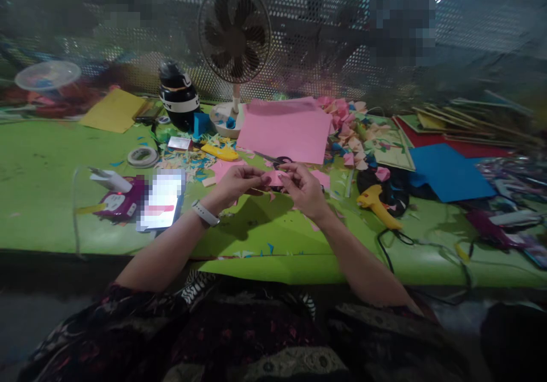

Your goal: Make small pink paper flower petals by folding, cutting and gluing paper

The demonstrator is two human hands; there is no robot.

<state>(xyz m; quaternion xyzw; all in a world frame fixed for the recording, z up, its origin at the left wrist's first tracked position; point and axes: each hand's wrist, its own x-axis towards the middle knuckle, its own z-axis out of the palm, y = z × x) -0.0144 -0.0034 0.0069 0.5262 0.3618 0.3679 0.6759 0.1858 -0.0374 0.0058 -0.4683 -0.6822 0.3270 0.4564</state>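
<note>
A small piece of pink paper [274, 178] is held between both hands above the green table. My left hand [243, 184], with a white band on its wrist, pinches the left end of the piece. The right end is between the thumb and fingers of my right hand [301, 188]. Just behind the hands lie black-handled scissors [282, 160], partly on a large pink sheet [284, 128]. Pink scraps [222, 170] lie beside and beneath the hands.
A yellow glue gun [379, 206] with a black cord and a blue sheet [450, 172] lie right. Left are a lit phone [163, 200], a tape roll [142, 157] and a yellow cutter [220, 152]. Behind stand a black bottle [179, 100] and a fan [235, 32].
</note>
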